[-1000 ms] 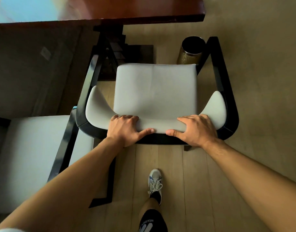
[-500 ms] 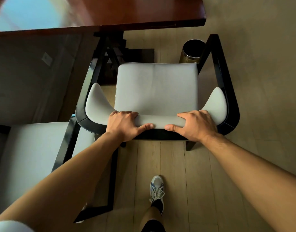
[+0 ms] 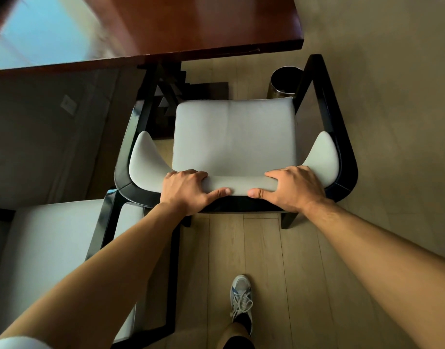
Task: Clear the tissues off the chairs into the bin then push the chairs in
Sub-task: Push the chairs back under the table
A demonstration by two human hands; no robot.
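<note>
A black-framed chair (image 3: 235, 137) with a pale grey seat stands in front of me, facing the dark red table (image 3: 191, 28). My left hand (image 3: 186, 190) and my right hand (image 3: 293, 188) both grip the padded top of its backrest, thumbs toward me. No tissue lies on its seat. A dark round bin (image 3: 283, 81) stands on the floor just beyond the seat's front right corner, partly hidden by the chair arm. A second chair (image 3: 47, 250) of the same kind is at the lower left, its seat bare where visible.
The table's dark base (image 3: 166, 96) stands under the tabletop, just ahead of the chair's left side. My shoe (image 3: 240, 298) is on the wooden floor behind the chair. Beige carpet (image 3: 392, 122) spreads to the right.
The chair has slid forward toward the table with both hands on its backrest, and I have stepped after it. The bin is now closer to the seat's front edge.
</note>
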